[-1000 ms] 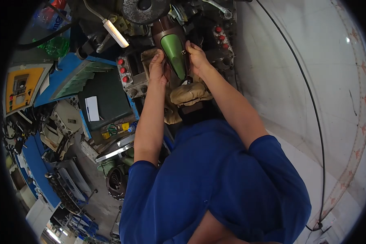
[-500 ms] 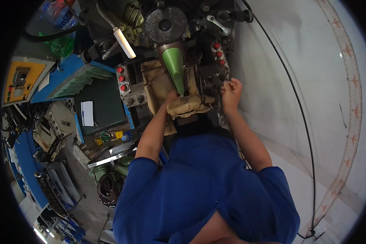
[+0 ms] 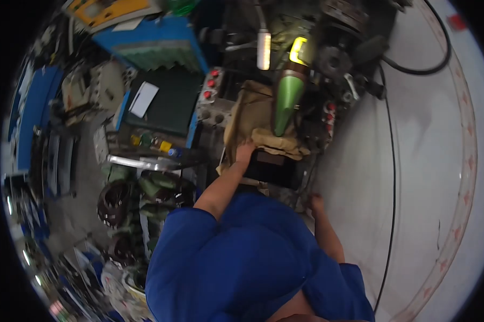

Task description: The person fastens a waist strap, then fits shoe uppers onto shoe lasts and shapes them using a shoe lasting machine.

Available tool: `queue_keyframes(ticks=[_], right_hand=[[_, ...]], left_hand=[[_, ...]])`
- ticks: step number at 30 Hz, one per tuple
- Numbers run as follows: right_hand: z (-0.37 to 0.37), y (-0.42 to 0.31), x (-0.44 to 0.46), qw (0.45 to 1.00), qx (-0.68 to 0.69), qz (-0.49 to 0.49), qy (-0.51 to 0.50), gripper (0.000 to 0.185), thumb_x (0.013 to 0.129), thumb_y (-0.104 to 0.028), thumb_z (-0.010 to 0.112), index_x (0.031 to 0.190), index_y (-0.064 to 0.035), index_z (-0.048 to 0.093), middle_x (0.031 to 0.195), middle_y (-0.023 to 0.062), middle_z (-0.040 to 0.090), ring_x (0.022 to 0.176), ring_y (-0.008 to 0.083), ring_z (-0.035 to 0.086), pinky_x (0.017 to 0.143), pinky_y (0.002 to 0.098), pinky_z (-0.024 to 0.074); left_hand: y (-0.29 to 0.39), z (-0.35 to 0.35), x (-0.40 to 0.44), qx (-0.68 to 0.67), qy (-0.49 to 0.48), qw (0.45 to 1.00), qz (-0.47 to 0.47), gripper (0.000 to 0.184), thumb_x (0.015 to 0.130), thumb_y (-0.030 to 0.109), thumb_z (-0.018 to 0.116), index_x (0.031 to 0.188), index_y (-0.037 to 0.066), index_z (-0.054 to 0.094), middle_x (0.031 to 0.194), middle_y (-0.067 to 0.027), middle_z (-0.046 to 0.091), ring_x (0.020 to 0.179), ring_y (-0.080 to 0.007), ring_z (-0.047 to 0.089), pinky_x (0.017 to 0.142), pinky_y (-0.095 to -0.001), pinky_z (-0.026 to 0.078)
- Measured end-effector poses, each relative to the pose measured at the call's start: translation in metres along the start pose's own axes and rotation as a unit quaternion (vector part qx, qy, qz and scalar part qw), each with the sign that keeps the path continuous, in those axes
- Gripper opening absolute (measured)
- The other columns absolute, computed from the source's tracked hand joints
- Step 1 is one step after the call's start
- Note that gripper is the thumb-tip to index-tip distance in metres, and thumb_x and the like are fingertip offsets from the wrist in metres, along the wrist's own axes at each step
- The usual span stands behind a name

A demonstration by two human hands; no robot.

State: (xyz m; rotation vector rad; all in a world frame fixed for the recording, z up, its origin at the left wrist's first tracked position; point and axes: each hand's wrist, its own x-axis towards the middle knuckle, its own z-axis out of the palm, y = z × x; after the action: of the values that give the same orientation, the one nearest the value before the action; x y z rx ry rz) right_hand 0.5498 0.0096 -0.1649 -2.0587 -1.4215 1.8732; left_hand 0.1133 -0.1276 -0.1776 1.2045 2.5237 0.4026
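Observation:
A green and brown pointed piece [image 3: 290,99] sits in the machine, its narrow end down by a tan cloth pad [image 3: 279,143]. My left hand [image 3: 245,151] rests at the left end of this pad, beside the tan cloth [image 3: 246,112]; its fingers are blurred. Low on the right, away from the piece, is my right hand [image 3: 315,203], small and smeared by motion, so its fingers cannot be made out. Yellow light falls on the top of the piece.
A lit lamp [image 3: 264,49] hangs left of the piece. Red buttons [image 3: 211,83] flank the machine. A dark green tray [image 3: 165,102] holds white paper [image 3: 143,100]. Brown and green pieces [image 3: 114,204] stand lower left. A black cable [image 3: 395,177] runs along the right.
Both hands have left the green and brown piece. My left hand has moved down to the cloth pad, my right hand down and away toward my body. The view has turned and shifted.

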Motion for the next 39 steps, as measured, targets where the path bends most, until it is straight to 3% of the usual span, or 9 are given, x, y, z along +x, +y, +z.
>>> queue_keyframes(ticks=[4, 6, 13, 17, 19, 21, 26, 36, 39], right_hand=[[-0.025, 0.063, 0.039, 0.991, -0.064, -0.062, -0.096, 0.028, 0.103, -0.021, 0.059, 0.127, -0.0066, 0.063, 0.103, 0.0087, 0.069, 0.082, 0.0211, 0.067, 0.068, 0.0397, 0.0569], [-0.016, 0.037, -0.008, 0.997, -0.067, -0.039, -0.029, 0.021, 0.092, -0.008, 0.054, 0.101, -0.0016, 0.072, 0.086, 0.0067, 0.069, 0.075, 0.02, 0.065, 0.064, 0.0363, 0.0546], [-0.028, 0.087, 0.047, 0.947, -0.183, -0.152, -0.216, 0.021, 0.093, -0.01, 0.052, 0.102, -0.004, 0.071, 0.082, 0.0064, 0.066, 0.074, 0.0196, 0.065, 0.062, 0.0361, 0.0515], [-0.016, 0.048, 0.005, 0.923, -0.236, -0.086, -0.29, 0.017, 0.095, -0.009, 0.053, 0.094, -0.0048, 0.07, 0.078, 0.0072, 0.064, 0.07, 0.0213, 0.063, 0.059, 0.0394, 0.051], [-0.014, 0.049, 0.02, 0.92, -0.247, -0.092, -0.291, 0.014, 0.096, -0.008, 0.055, 0.098, -0.0054, 0.068, 0.079, 0.0078, 0.064, 0.068, 0.0218, 0.063, 0.057, 0.0389, 0.0514], [-0.013, 0.048, 0.035, 0.918, -0.255, -0.1, -0.286, 0.012, 0.096, -0.007, 0.058, 0.103, -0.006, 0.067, 0.08, 0.0085, 0.065, 0.066, 0.0223, 0.063, 0.056, 0.0383, 0.0518], [0.004, 0.037, 0.042, 0.947, -0.172, -0.115, -0.246, 0.016, 0.096, -0.005, 0.06, 0.111, -0.0061, 0.064, 0.083, 0.007, 0.066, 0.066, 0.0202, 0.063, 0.055, 0.036, 0.0513], [0.045, 0.073, -0.065, 0.958, -0.173, -0.122, -0.195, 0.025, 0.082, 0.004, 0.047, 0.091, -0.0084, 0.067, 0.074, 0.0041, 0.062, 0.06, 0.0187, 0.059, 0.048, 0.0321, 0.0422], [0.078, 0.093, -0.11, 0.955, -0.19, -0.153, -0.168, 0.025, 0.082, 0.005, 0.048, 0.093, -0.0062, 0.066, 0.075, 0.0048, 0.062, 0.059, 0.0184, 0.058, 0.047, 0.0324, 0.0431]], left_hand=[[0.031, -0.086, -0.085, -0.103, 0.126, 0.977, -0.139, 0.042, 0.097, 0.019, 0.069, 0.137, 0.012, 0.057, 0.132, -0.0144, 0.067, 0.103, -0.0431, 0.072, 0.085, -0.0519, 0.06], [0.014, -0.068, -0.113, -0.209, 0.196, 0.947, -0.148, 0.05, 0.093, 0.009, 0.075, 0.138, 0.008, 0.052, 0.138, -0.0178, 0.065, 0.117, -0.0428, 0.069, 0.092, -0.0509, 0.058], [0.031, -0.126, -0.25, -0.372, 0.319, 0.843, -0.221, 0.053, 0.093, 0.01, 0.075, 0.142, 0.011, 0.055, 0.123, -0.0188, 0.073, 0.12, -0.0372, 0.07, 0.099, -0.0433, 0.055], [0.004, -0.164, -0.331, -0.498, 0.449, 0.681, -0.296, 0.035, 0.104, 0.014, 0.071, 0.138, 0.008, 0.067, 0.116, -0.0024, 0.07, 0.108, -0.0139, 0.063, 0.098, -0.0298, 0.05], [-0.045, -0.159, -0.362, -0.545, 0.567, 0.542, -0.296, 0.029, 0.106, 0.017, 0.07, 0.13, 0.002, 0.068, 0.113, -0.003, 0.07, 0.105, -0.0138, 0.063, 0.096, -0.03, 0.05], [-0.093, -0.171, -0.401, -0.505, 0.587, 0.514, -0.37, 0.029, 0.107, 0.023, 0.069, 0.126, 0.001, 0.07, 0.114, -0.005, 0.072, 0.106, -0.0164, 0.065, 0.095, -0.0326, 0.051], [-0.255, -0.168, -0.462, -0.456, 0.568, 0.509, -0.459, 0.042, 0.102, 0.036, 0.07, 0.118, -0.003, 0.075, 0.11, -0.0116, 0.075, 0.099, -0.0229, 0.066, 0.09, -0.041, 0.052], [-0.346, -0.168, -0.448, -0.362, 0.488, 0.565, -0.558, 0.065, 0.103, 0.039, 0.066, 0.154, 0.001, 0.055, 0.15, -0.0268, 0.06, 0.133, -0.0411, 0.061, 0.112, -0.0472, 0.047], [-0.29, -0.164, -0.474, -0.258, 0.551, 0.631, -0.481, 0.047, 0.101, 0.029, 0.069, 0.138, 0.0, 0.063, 0.133, -0.0246, 0.063, 0.123, -0.0444, 0.061, 0.107, -0.0507, 0.048]])
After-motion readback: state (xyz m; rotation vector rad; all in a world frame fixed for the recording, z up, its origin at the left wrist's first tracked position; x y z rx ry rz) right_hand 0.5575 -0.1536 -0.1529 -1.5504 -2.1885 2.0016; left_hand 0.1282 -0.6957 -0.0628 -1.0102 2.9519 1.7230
